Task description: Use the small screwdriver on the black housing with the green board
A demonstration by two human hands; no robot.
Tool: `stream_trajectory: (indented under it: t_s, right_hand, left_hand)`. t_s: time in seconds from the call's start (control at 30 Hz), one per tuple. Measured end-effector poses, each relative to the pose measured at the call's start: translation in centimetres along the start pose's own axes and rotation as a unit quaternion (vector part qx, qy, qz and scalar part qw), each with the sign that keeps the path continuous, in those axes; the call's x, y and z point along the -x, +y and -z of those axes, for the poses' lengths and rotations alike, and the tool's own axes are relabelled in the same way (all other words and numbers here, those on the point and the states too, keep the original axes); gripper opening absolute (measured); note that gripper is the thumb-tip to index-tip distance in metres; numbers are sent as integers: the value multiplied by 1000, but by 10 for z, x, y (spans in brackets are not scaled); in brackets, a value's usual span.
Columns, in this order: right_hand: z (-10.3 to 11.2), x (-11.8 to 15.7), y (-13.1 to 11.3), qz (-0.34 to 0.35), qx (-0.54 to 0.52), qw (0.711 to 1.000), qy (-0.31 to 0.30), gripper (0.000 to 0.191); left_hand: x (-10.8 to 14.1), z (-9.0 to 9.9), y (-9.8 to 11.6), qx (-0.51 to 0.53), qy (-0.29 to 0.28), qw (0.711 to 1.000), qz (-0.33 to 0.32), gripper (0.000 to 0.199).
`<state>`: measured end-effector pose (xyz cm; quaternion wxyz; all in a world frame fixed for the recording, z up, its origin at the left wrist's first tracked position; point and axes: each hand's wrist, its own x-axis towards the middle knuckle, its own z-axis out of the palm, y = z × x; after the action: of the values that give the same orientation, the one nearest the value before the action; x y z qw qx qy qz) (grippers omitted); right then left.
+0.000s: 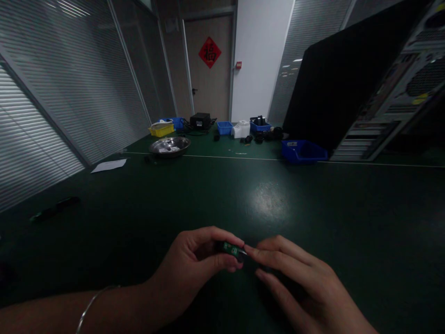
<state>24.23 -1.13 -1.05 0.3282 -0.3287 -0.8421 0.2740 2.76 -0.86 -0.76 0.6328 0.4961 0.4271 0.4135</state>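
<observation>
Presently, the left hand (193, 260) clamps a green-faced part (231, 249) between thumb and fingers over the table (208, 195); the right hand (308, 278) has fingertips at its end, grip undeterminable.

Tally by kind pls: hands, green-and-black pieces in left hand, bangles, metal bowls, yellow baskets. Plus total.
Hands: 2 (left hand, right hand)
Held green-and-black piece: 1
Bangle: 1
Metal bowl: 1
Yellow basket: 1
Total: 6

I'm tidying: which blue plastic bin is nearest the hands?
The deep-blue plastic bin at right, beside the black computer case; the other blue bins stand farther back.
</observation>
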Motion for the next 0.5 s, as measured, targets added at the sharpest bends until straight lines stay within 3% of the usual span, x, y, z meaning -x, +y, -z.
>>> stream_trajectory:
  t_s: [0.27,0.5]
  right_hand:
    - [2,-2,-3,-8,-30,999,-10,37]
    - [1,-1,-1,-25,-51,998,-17,37]
  left_hand:
    - [-3,-2,2,99,-9,995,21,16]
    - [-3,-1,0,112,-32,993,20,15]
